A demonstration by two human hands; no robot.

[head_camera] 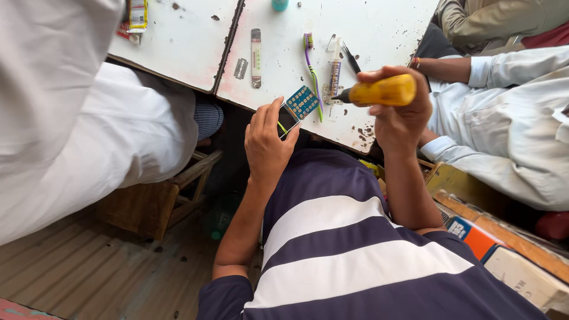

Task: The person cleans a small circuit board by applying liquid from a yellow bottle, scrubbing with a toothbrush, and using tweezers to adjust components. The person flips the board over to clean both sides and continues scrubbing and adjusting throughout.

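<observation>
My left hand grips a small phone body at the near edge of a worn white table. A blue keypad circuit board sticks up from it, tilted toward the table. My right hand is wrapped around the yellow handle of a screwdriver. Its dark tip points left toward the board, a short way from it. My arms reach forward over my striped navy and white shirt.
On the table lie a purple and green toothbrush, a syringe-like tube, a razor blade and a narrow strip. A person in white sits at the right, another in white at the left. A wooden stool stands below.
</observation>
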